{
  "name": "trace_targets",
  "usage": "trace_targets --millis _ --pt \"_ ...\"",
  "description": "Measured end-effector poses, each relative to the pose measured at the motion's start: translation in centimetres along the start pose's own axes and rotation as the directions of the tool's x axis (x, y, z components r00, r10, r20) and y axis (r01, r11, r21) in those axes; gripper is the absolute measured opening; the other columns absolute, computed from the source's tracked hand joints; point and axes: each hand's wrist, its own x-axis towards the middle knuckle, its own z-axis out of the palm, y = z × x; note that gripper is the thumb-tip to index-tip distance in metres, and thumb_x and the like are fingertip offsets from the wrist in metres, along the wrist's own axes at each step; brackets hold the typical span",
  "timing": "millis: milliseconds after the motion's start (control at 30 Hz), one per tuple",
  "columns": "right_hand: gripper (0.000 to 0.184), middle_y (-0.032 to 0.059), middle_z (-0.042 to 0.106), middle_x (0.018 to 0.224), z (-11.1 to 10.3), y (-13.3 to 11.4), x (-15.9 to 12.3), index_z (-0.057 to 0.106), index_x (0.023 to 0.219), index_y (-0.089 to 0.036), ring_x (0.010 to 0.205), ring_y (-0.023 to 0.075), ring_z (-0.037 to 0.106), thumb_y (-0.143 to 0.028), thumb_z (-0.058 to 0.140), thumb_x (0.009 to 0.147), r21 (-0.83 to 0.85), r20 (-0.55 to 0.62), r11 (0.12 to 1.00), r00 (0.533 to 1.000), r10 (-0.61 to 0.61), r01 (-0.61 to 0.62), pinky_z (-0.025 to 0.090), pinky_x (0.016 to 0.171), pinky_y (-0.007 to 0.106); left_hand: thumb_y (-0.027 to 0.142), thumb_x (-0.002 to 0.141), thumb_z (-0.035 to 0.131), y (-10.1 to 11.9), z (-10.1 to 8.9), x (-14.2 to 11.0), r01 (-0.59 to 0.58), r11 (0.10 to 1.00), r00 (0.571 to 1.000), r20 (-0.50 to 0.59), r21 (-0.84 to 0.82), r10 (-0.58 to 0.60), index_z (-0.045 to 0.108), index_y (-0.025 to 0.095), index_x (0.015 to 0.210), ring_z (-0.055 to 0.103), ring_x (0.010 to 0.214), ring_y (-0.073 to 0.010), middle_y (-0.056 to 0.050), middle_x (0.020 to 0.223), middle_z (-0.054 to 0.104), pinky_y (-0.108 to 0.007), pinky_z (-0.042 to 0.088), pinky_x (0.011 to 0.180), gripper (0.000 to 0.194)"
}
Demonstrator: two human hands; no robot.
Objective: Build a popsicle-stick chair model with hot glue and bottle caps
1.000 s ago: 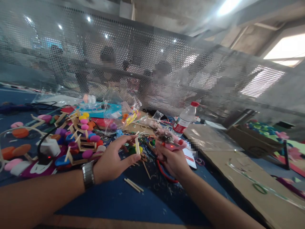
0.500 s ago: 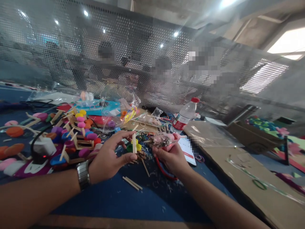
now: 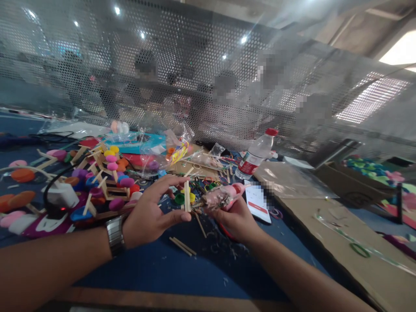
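Observation:
My left hand, with a metal-band watch at the wrist, pinches a small piece of wooden sticks upright between thumb and fingers. In my right hand is a pink hot glue gun, smeared with dirty glue. Its nozzle points left, close to the sticks; whether it touches them I cannot tell. Under the right hand a red handle shows in part. Two loose wooden sticks lie on the blue table below the hands. Yellow and green round pieces sit behind the left hand's fingers.
At left lie several wooden-stick constructions with coloured discs, beside a white plug adapter with a lit red light. A phone and a red-capped bottle are at right, before a cardboard sheet. A perforated screen stands behind.
The glue gun has turned from pointing away to pointing left, its nozzle now nearer the sticks. My left hand keeps its hold on them. The camera view has shifted slightly.

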Motion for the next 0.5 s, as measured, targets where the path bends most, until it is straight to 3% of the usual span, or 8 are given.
trace_targets --millis 300,500 --pt "0.038 0.0043 0.071 0.075 0.15 -0.02 -0.12 0.068 0.074 -0.022 0.072 0.0216 0.063 -0.041 0.093 0.052 -0.023 -0.020 0.999 0.999 0.031 -0.032 0.054 0.073 0.035 0.058 0.082 0.070 -0.07 -0.13 -0.05 -0.010 1.000 0.999 0.042 -0.009 0.011 0.059 0.024 0.132 0.059 0.116 -0.0283 -0.011 0.130 0.062 -0.035 0.050 0.088 0.061" --pt "0.034 0.0032 0.070 0.075 0.06 0.23 -0.15 0.069 0.076 -0.020 0.068 0.0182 0.060 -0.038 0.091 0.058 -0.034 0.011 0.999 1.000 0.004 -0.004 0.052 0.070 0.032 0.057 0.081 0.071 0.00 -0.20 -0.01 -0.009 1.000 0.999 0.044 -0.014 0.009 0.060 0.026 0.132 0.059 0.119 -0.0291 -0.010 0.131 0.063 -0.037 0.051 0.091 0.061"
